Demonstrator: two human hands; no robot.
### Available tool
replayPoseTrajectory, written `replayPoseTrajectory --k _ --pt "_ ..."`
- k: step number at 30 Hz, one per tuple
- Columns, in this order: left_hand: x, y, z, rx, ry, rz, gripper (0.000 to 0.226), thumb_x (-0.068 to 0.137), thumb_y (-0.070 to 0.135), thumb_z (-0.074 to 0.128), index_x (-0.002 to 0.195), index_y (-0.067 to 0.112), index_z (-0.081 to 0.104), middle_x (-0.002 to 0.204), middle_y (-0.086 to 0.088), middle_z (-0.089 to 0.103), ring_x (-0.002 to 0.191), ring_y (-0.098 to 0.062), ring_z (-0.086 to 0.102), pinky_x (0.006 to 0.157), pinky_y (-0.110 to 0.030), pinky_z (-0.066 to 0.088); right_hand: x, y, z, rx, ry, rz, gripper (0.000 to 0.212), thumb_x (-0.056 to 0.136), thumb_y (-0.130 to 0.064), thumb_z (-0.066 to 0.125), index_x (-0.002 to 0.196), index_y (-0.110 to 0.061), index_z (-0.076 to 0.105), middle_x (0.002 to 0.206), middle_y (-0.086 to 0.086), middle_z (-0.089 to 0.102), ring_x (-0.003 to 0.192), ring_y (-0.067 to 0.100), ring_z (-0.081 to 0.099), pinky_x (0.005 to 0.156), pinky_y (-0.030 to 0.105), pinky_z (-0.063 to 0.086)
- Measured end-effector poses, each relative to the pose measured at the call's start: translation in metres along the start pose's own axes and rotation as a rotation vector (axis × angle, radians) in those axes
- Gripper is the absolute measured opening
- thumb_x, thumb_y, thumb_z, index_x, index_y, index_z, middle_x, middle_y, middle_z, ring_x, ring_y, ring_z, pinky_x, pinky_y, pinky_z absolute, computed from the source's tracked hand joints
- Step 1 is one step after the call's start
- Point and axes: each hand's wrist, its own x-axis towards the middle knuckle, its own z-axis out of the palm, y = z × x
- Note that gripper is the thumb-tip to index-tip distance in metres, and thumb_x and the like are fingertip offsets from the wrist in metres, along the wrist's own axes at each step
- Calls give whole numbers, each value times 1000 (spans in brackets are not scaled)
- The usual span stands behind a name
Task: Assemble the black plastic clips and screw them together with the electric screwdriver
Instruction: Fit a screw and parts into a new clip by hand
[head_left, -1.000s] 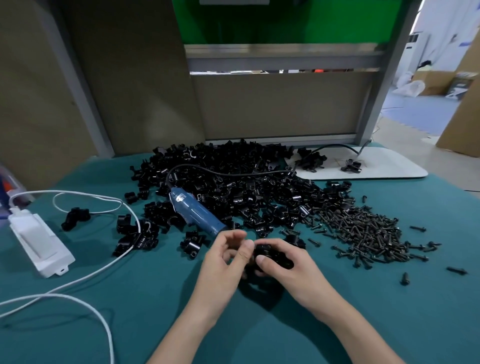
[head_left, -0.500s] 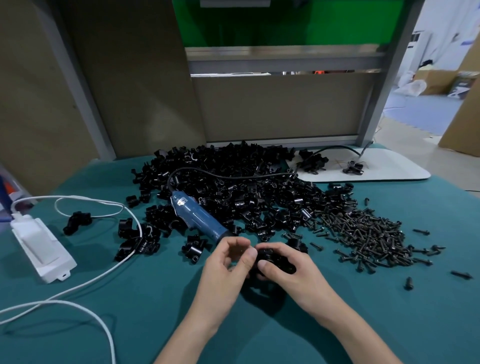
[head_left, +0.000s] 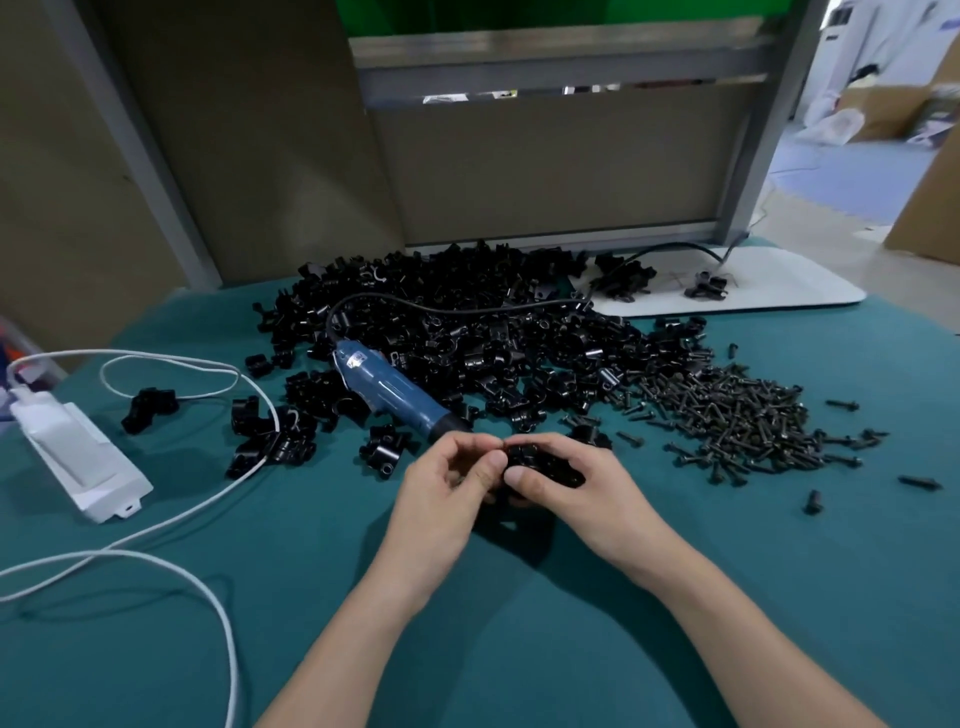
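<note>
Little has moved since the earlier frames: both hands stay together at the near middle of the bench, working one black plastic clip, and only the view has tipped slightly.

From the head camera, the left hand has its fingers curled and its thumb pinching the clip's left end. The right hand wraps thumb and fingers round the rest of it. The clip sits just near of the tip of the blue electric screwdriver, which lies untouched.

Such a clip is probably light, stiff and smooth, so it may slip. Holding it by its flat outer sides, clear of the screw hole, looks safest. Whether the halves are fully seated I cannot tell.

Farther back spreads a heap of loose black clips, with a scatter of dark screws to its right. The teal cloth-covered bench looks soft, so small parts should stay put. At left lie a white power adapter and a white cable. Brown partition panels close the far side.
</note>
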Motion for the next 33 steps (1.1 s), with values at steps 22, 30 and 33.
replayPoseTrajectory --k 22,30,33 --pt "-2 2 -1 -29 -28 -5 12 96 21 68 95 32 71 92 5 76 85 -11 72 75 -19 55 -2 5 -2 50 -14 50 18 93 -25 75 109 -34 77 105 -2 79 98 17 76 84 22 59" --pt "-4 7 20 497 -79 170 6 100 47 51 103 51 55 100 27 63 97 4 59 77 -9 44 11 -6 -66 868 510 1 39 86 -20 69 118 0 65 111 16 77 100 25 75 77 26 61" --pt "22 13 55 847 -227 422 18 104 40 45 119 36 55 111 25 54 108 4 46 94 -17 38 5 -1 -95 1120 663 -84 32 95 -25 66 116 -2 64 108 11 76 102 21 74 82 25 60"
